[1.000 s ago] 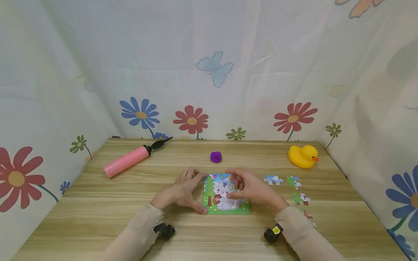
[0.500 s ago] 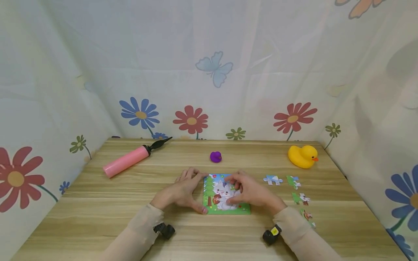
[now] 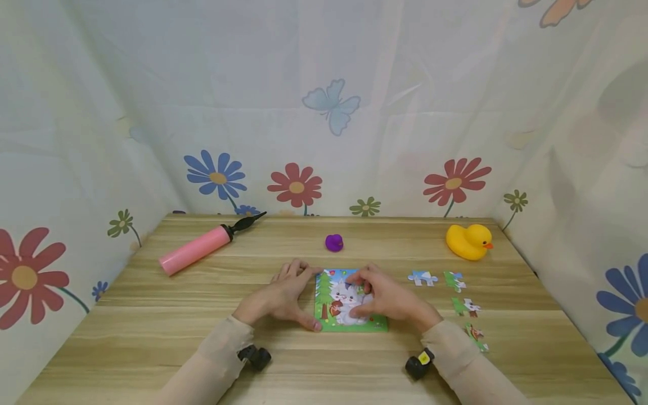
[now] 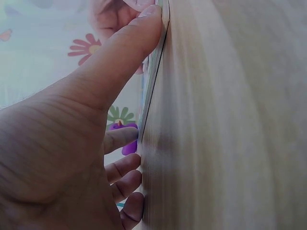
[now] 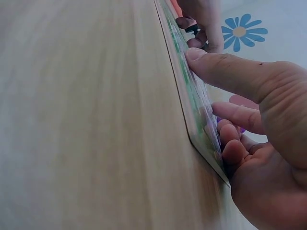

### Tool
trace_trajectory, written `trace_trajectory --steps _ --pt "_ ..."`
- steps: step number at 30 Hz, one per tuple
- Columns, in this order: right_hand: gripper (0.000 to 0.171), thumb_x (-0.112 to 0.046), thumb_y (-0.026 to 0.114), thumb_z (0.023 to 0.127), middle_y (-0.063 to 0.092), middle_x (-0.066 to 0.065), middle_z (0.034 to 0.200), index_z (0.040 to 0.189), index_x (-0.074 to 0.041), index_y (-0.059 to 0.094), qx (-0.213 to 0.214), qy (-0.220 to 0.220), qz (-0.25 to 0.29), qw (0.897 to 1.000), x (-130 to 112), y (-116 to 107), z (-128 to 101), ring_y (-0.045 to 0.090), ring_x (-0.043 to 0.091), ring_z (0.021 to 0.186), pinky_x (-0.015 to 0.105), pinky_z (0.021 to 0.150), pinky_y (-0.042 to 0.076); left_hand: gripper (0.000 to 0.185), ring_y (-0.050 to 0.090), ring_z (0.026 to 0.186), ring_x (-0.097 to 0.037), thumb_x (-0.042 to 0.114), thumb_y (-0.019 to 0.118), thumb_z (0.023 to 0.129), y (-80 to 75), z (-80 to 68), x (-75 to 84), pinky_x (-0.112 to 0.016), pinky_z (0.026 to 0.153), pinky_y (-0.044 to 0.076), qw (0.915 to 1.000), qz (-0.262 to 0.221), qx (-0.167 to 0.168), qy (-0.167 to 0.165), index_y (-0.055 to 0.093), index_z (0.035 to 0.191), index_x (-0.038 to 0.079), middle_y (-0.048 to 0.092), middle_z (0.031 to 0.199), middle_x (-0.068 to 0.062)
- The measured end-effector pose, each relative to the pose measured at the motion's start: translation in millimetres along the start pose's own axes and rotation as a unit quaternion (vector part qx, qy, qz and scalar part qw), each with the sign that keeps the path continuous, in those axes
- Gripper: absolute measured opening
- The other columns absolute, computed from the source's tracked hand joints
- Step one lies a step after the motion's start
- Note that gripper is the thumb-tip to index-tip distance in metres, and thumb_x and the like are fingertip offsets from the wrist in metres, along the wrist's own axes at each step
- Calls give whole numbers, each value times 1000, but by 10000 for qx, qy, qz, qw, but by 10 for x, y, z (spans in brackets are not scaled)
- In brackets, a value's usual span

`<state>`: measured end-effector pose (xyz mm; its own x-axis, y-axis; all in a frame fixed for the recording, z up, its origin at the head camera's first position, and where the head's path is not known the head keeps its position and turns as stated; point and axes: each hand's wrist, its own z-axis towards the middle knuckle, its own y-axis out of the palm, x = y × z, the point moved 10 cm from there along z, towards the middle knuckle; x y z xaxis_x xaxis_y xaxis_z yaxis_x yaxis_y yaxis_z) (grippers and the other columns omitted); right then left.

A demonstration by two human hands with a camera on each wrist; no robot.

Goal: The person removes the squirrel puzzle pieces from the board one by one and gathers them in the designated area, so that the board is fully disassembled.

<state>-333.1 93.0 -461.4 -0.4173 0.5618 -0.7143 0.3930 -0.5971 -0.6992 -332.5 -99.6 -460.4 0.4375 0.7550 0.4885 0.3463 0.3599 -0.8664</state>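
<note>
A jigsaw puzzle [image 3: 334, 326] with a grey-white cartoon animal, a green tree and grass lies flat on the table in the head view. My left hand [image 3: 284, 298] rests at its left side, thumb at the near corner and index fingertip at the far corner. In the left wrist view the thumb lies straight along the board's edge. My right hand [image 3: 392, 297] is over the puzzle's right half. Its thumb and index fingertips touch the picture, spread apart, while the other fingers curl in, as the right wrist view shows. The palm hides the puzzle's right edge.
Several loose jigsaw pieces [image 3: 423, 278] lie right of the puzzle, some near the right sleeve. A purple toy duck [image 3: 334, 243] sits behind it, a yellow duck [image 3: 469, 242] at back right. A pink hand pump [image 3: 196, 250] lies at back left. Floral curtains surround the table.
My right index finger has come down onto the picture, and the right hand and forearm have shifted slightly left, showing more of the nearest loose pieces. The left hand stays put.
</note>
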Motion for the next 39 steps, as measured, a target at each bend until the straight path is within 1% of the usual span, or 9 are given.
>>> trace_trajectory --steps 4,8,14,18,22,27,32,39 --pt "62 -31 97 90 58 5 126 141 -10 66 -17 -16 54 10000 -7 5 6 54 22 109 33 96 50 125 33 149 -38 61 102 73 1 0 1 -65 125 34 10000 16 3 -10 37 173 21 32 167 -15" --pt "63 -28 97 90 60 4 124 141 -10 64 -65 -14 179 9998 -10 16 16 55 22 109 34 98 51 124 34 148 -38 60 102 73 0 -2 -1 -65 124 34 10000 4 13 -14 38 172 21 32 167 -16" --pt "64 -25 97 90 61 4 120 140 -10 61 -113 -4 333 9994 -9 22 29 55 22 107 33 96 51 124 34 148 -38 60 102 73 6 -1 -7 -65 124 35 10000 0 -22 -29 38 172 21 32 167 -16" --pt "64 -23 97 90 60 6 118 140 -9 60 -116 -90 386 9991 -27 17 37 55 24 106 33 94 50 125 34 147 -38 61 102 73 3 5 -15 -64 124 35 10000 40 -2 -41 38 173 22 32 167 -15" --pt "65 -22 97 90 60 6 117 141 -9 59 -133 -154 349 9992 -40 20 38 54 24 104 33 93 49 125 35 146 -37 61 102 72 2 6 -16 -64 123 36 10000 40 2 -49 38 173 22 33 166 -15" --pt "64 -24 96 91 60 4 118 142 -10 61 -149 -54 327 9993 -25 27 32 55 23 105 33 94 50 125 34 147 -37 61 102 73 5 9 -19 -63 124 35 10000 30 -16 -71 38 173 24 32 167 -14" --pt "61 -24 94 94 61 3 118 144 -10 62 -153 -32 274 9995 -4 26 31 54 23 105 32 93 49 125 34 147 -38 60 102 73 0 13 -14 -64 124 35 10000 4 -8 -64 38 173 23 32 167 -15" --pt "55 -19 87 100 64 5 123 148 -5 63 -239 -294 84 9992 -26 -6 3 55 23 106 32 94 51 125 33 147 -38 60 102 73 -3 11 -8 -65 124 34 10000 10 -16 -25 38 173 22 31 168 -15"
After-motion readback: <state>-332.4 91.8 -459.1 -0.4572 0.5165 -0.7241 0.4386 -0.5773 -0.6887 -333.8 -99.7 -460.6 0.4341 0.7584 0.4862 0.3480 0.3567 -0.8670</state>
